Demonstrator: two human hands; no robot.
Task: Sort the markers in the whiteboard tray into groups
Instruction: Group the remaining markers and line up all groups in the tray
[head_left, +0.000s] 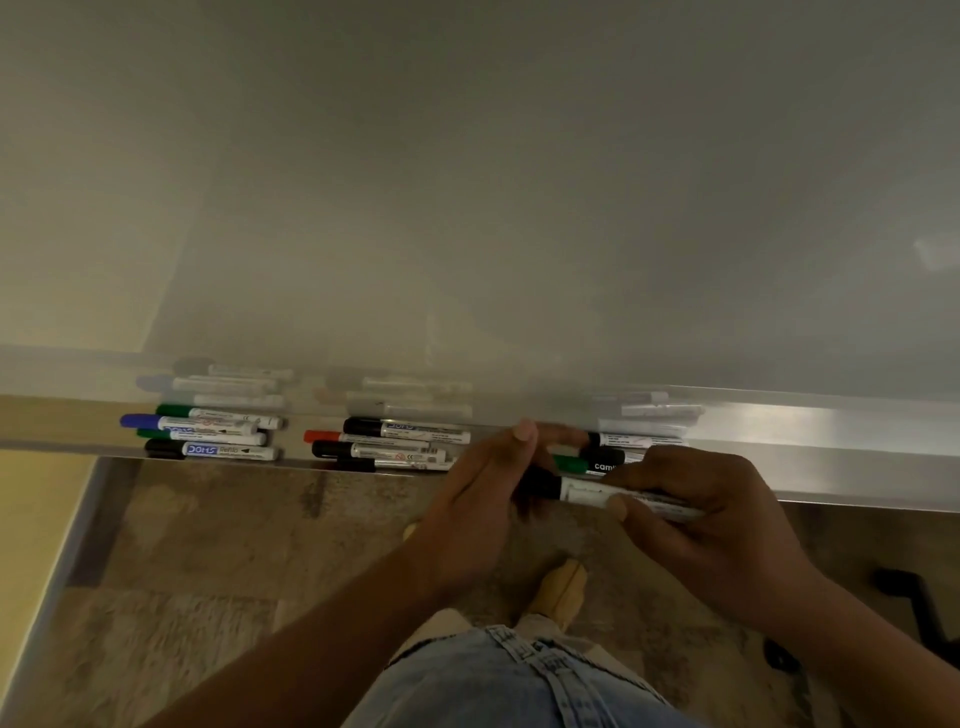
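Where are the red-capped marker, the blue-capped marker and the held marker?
red-capped marker (321, 436), head view, on its red cap.
blue-capped marker (139, 420), head view, on its blue cap.
held marker (587, 491), head view, on its white barrel.

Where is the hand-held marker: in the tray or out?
Out: right hand grips the marker just in front of the tray edge.

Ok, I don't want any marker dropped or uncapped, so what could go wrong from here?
The black-capped marker, gripped by the right hand with the left hand at its cap, hangs beyond the front lip of the whiteboard tray, over the floor: a slip would probably drop it. The left hand might also nudge the nearby green-capped marker off the lip.
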